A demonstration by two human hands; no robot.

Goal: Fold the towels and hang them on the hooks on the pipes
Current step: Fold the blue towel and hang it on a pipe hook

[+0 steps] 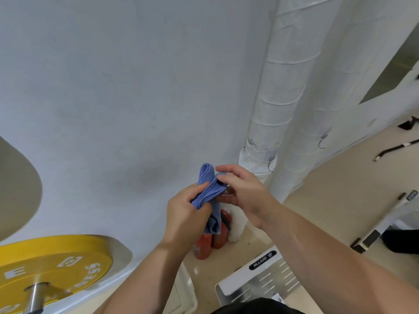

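Note:
A blue towel, folded into a narrow bundle, is held up in front of the white wall. My left hand grips its lower part from the left. My right hand pinches its upper edge from the right. A loop of the towel sticks up above my fingers, and its loose end hangs down behind my left hand. Two white wrapped pipes rise just right of the towel. Small metal hooks hang on them: one hook on the near pipe, another hook on the far pipe. Both hooks are bare.
A yellow weight plate on a steel bar fills the lower left. Red dumbbell-like objects and a white bottle stand on the floor below the towel. A white machine base lies at the bottom, black bars on the floor right.

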